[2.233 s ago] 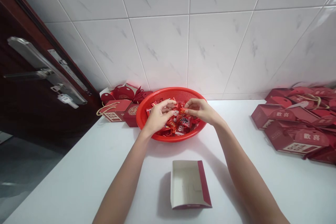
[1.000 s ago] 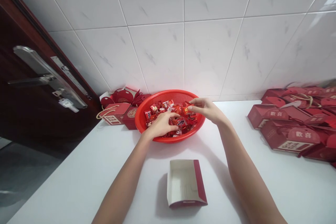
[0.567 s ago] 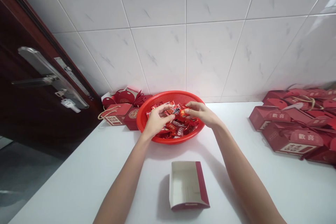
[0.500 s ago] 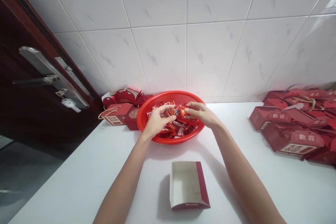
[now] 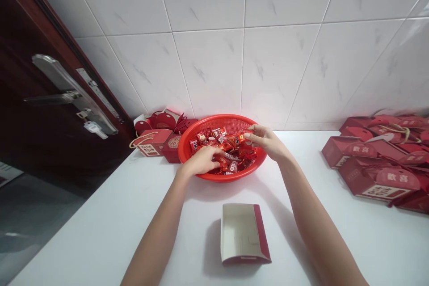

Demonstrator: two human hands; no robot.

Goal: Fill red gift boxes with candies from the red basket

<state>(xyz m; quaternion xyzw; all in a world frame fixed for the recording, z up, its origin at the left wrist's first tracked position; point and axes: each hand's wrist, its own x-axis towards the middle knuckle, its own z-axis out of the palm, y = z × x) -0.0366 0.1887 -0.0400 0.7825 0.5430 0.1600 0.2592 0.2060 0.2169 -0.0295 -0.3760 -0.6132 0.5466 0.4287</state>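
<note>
A round red perforated plastic basket (image 5: 224, 178), heaped with glossy red wrapped sweets (image 5: 231, 157), stands on a smooth white tabletop (image 5: 100, 228) near a pale grey-veined tiled wall (image 5: 278, 67). Just beside its left rim sit dark red cardboard gift boxes (image 5: 152, 141), one with a looped tan cord handle (image 5: 139, 138); well apart, to the right, is a larger group of red printed cardboard boxes (image 5: 378, 178) with a twist of cord on top. On the near side, between the forearms, an open rectangular carton (image 5: 239, 232), cream inside with a maroon strip, shows its inner base. At far left, a dark reddish-brown door (image 5: 27, 138) carries a silver metal handle plate (image 5: 56, 73) and hanging keys (image 5: 95, 129). The left hand (image 5: 203, 160) reaches in over the near-left rim, thumb and fingers parted among the sweets, covering some of them. At the right rim, the right hand (image 5: 266, 140) pinches a small shiny red packet (image 5: 244, 134), whose label is too blurred to read. The basket partly hides the boxes behind its left side; the right-hand group runs out of view, and both forearms are cut off below.
</note>
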